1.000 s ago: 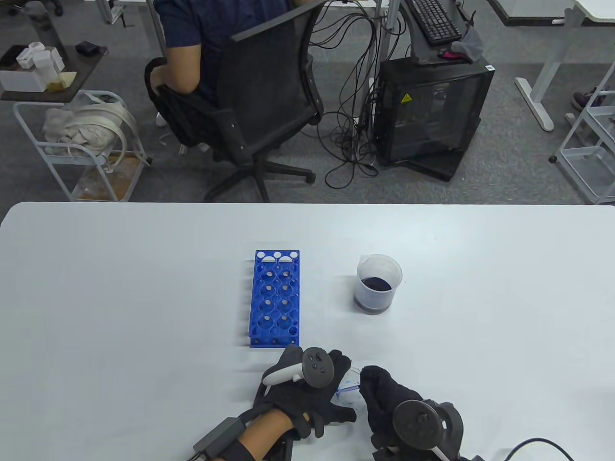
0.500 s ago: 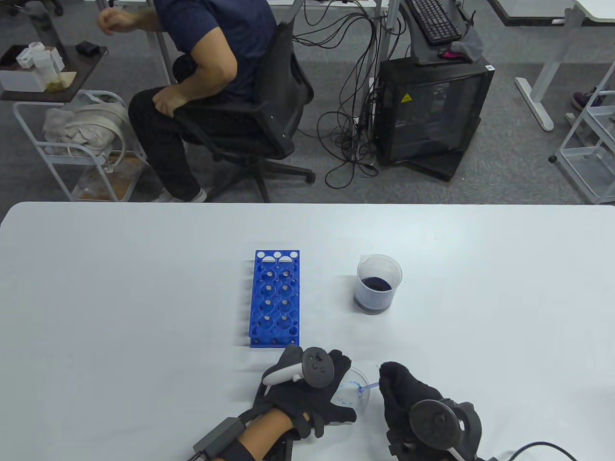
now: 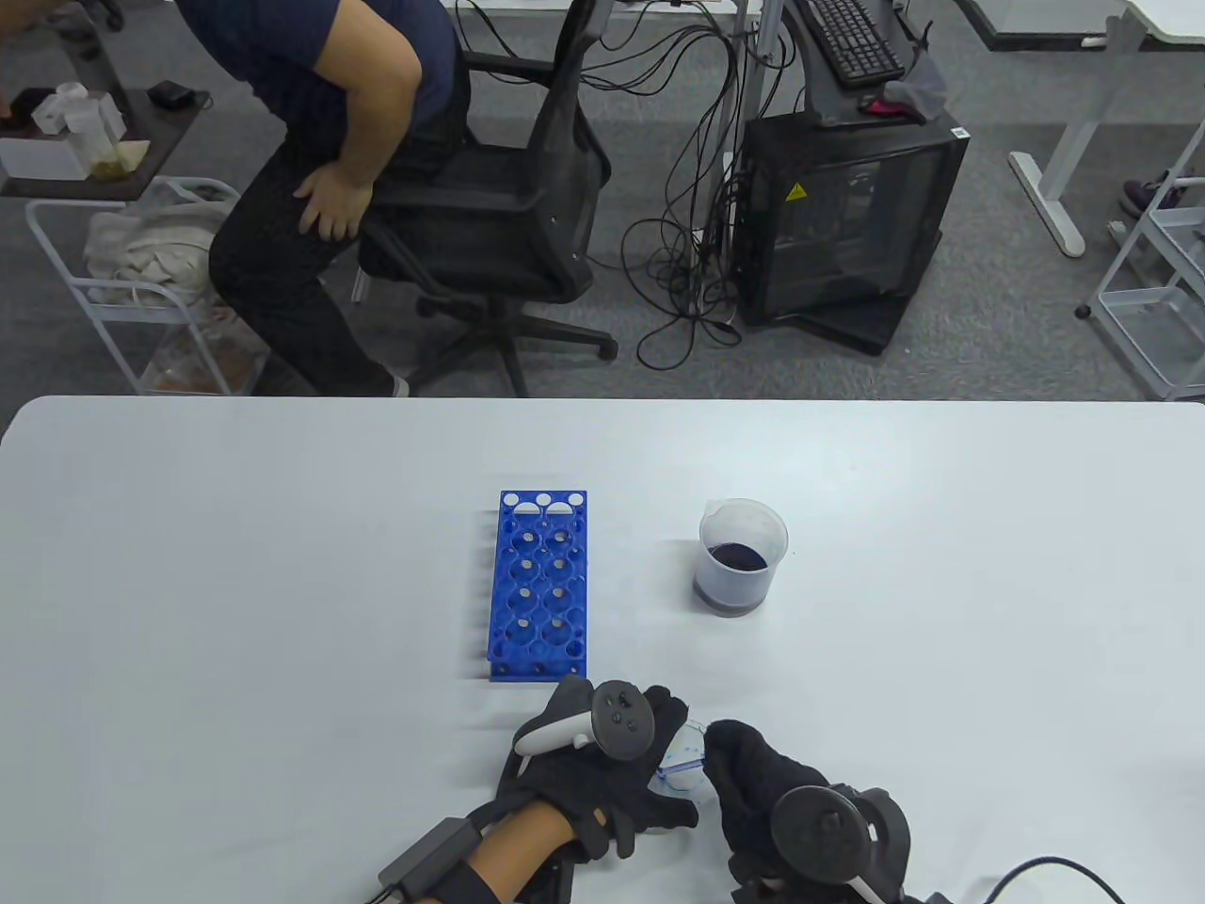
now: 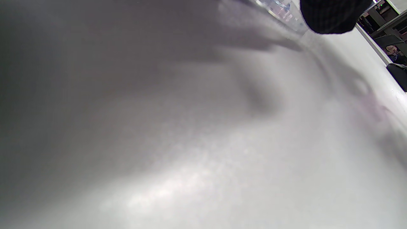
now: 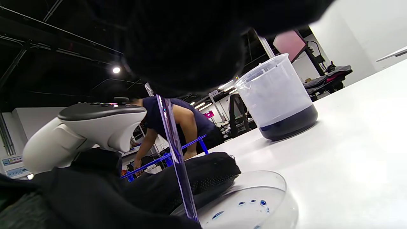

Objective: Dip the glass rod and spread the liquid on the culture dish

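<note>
A clear culture dish (image 3: 685, 759) with blue droplets lies near the table's front edge between my two hands. My left hand (image 3: 650, 763) holds the dish at its left rim; its fingers (image 5: 203, 178) lie against the rim. My right hand (image 3: 739, 767) grips a glass rod (image 5: 174, 149) nearly upright, with the tip down in the dish (image 5: 254, 203) near its left side. A clear beaker (image 3: 743, 556) of dark blue liquid stands behind, also in the right wrist view (image 5: 276, 98). The left wrist view shows only blurred table, one gloved fingertip (image 4: 330, 16) and a bit of dish rim (image 4: 279, 9).
A blue tube rack (image 3: 539, 584) stands just behind my left hand, to the left of the beaker. Beyond the table's far edge (image 3: 602, 400) are an office chair (image 3: 527, 217), a person and a computer case (image 3: 847, 217).
My right hand swung right, drawing the rod toward the dish's right rim, then came back left over the dish. My left hand stayed put. The person behind rose from the chair.
</note>
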Motion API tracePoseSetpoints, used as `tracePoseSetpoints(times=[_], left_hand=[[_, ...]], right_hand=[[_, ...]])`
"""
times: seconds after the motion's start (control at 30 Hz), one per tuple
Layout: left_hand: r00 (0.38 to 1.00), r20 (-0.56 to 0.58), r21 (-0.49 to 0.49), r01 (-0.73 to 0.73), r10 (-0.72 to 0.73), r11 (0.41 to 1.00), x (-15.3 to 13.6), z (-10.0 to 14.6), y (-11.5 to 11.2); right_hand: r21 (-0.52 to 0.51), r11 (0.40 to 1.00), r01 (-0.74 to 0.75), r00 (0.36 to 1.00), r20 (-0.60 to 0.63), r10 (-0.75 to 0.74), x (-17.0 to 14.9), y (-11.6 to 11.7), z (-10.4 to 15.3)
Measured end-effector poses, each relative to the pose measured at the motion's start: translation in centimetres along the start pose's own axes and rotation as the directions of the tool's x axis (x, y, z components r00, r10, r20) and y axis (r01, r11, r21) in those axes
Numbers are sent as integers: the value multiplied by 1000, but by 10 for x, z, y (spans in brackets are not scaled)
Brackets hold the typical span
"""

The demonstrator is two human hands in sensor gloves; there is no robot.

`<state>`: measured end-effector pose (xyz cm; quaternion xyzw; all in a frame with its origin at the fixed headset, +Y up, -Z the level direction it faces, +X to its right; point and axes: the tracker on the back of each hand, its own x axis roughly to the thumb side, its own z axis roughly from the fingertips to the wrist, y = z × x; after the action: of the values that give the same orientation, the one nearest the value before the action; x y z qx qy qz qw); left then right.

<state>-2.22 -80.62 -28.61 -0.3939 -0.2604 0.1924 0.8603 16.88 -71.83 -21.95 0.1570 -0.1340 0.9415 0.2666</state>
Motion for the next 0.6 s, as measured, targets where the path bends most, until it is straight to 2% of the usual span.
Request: tracePoseSetpoints(times=[0.37, 0.6], left_hand=[[1000, -1, 0, 4, -4, 1000, 0, 0, 0], [1000, -1, 0, 4, -4, 1000, 0, 0, 0]], right_hand=[[-58, 997, -46, 999, -32, 44, -18, -13, 1], [-35, 998, -56, 998, 10, 57, -9, -20, 9]])
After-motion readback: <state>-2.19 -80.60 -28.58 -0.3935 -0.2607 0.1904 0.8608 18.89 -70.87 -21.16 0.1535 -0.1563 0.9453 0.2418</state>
